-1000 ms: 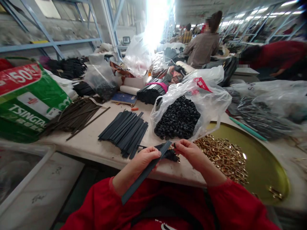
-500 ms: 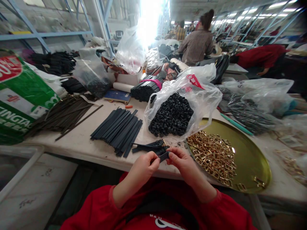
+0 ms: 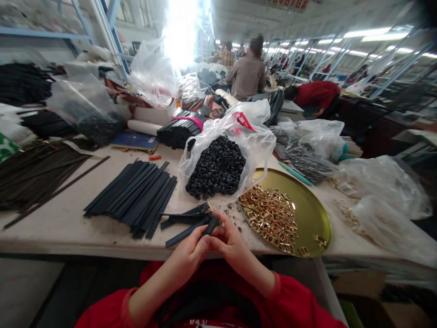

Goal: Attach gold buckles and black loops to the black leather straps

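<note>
My left hand [image 3: 191, 248] and my right hand [image 3: 229, 239] are close together at the table's front edge, both closed on one dark strap [image 3: 213, 224] that bends between their fingers. A black strip [image 3: 184, 234] reaches out to the left behind my left hand; whether it belongs to the held strap, I cannot tell. Just beyond my fingers lie a few black straps [image 3: 189, 214] with a gold buckle [image 3: 207, 207] at their end. To the left is a pile of flat black strips [image 3: 131, 196]. Black loops [image 3: 216, 166] fill an open plastic bag [image 3: 257, 141] ahead.
Right of my hands, a round gold tray [image 3: 312, 205] holds many small gold buckles [image 3: 269, 216]. Brown strips [image 3: 37, 175] lie at the far left, near a blue booklet [image 3: 134, 140]. A teal tool [image 3: 295, 173] rests behind the tray. Other people [image 3: 247, 75] are farther back.
The view has swung right, so the table's things appear farther left. My hands have drawn closer together, and the strap between them is now bent and turned more upright.
</note>
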The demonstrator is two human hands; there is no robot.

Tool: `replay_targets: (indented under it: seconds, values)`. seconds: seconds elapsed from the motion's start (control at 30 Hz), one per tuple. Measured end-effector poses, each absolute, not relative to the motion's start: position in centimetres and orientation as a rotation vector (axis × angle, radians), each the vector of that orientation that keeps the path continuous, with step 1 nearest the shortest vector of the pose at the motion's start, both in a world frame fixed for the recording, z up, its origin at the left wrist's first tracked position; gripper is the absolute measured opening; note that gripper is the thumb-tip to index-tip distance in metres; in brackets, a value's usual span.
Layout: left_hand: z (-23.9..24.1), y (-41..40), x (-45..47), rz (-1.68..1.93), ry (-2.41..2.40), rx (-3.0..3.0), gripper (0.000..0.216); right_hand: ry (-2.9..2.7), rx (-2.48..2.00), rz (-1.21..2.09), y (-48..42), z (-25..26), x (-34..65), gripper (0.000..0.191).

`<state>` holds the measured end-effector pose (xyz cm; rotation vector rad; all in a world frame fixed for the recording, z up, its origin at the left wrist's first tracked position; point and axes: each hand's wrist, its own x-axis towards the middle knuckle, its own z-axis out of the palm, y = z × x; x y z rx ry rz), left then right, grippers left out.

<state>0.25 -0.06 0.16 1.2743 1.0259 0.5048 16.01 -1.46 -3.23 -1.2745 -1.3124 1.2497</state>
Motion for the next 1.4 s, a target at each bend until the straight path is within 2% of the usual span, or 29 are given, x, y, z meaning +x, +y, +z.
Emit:
replay_targets:
  seconds: [0.1,0.13,0.2,0.27,0.43,0.53,0.67,0.77,0.9,1.0,1.13,1.23,1.4]
  values:
    - [0.0,0.4,0.3,0.54,1.045,1.22,0.03,-1.62,-1.643,0.694,0.2,-2.9,20.1,0.021]
    - [0.0,0.6,0.4,0.538,1.045,1.209,0.028,-1.725,-1.776,0.468,1.1,-2.8,21.7,0.016]
    - [0.1,0.6,0.8,0.528,1.046,1.222,0.027,-1.914,-1.999,0.162,2.7,-2.6,24.3,0.019]
    - [0.1,0.6,1.2,0.505,1.057,1.27,0.025,-2.072,-2.127,0.037,4.1,-2.8,25.8,0.018]
    - [0.2,0.3,1.6,0.459,1.071,1.367,0.024,-2.17,-2.106,0.057,5.2,-2.9,26.2,0.014]
    - [0.5,0.3,1.4,0.449,1.064,1.408,0.025,-2.074,-1.978,0.27,4.3,-1.8,26.0,0.011]
    - [1.3,0.7,1.7,0.501,1.06,1.508,0.028,-1.37,-1.513,1.236,2.0,-0.2,24.6,0.016]
    - [1.8,0.8,2.2,0.561,1.042,1.552,0.029,-0.918,-1.188,1.596,0.7,0.6,22.5,0.024]
    - [2.3,0.5,2.2,0.548,1.058,1.63,0.029,-0.74,-1.106,1.6,0.3,0.5,19.9,0.033]
    - [2.3,0.3,2.0,0.548,1.168,1.73,0.029,-0.792,-1.184,1.461,0.3,0.2,18.7,0.029]
    - [1.5,0.3,1.8,0.512,1.301,1.843,0.026,-0.873,-1.224,1.38,0.0,0.1,17.7,0.035]
    - [0.9,0.4,1.7,0.49,1.353,1.895,0.024,-0.798,-1.174,1.464,-0.4,0.1,17.2,0.037]
    - [1.0,0.1,1.4,0.469,1.396,1.895,0.024,-0.443,-1.04,1.7,-0.8,-0.3,17.0,0.023]
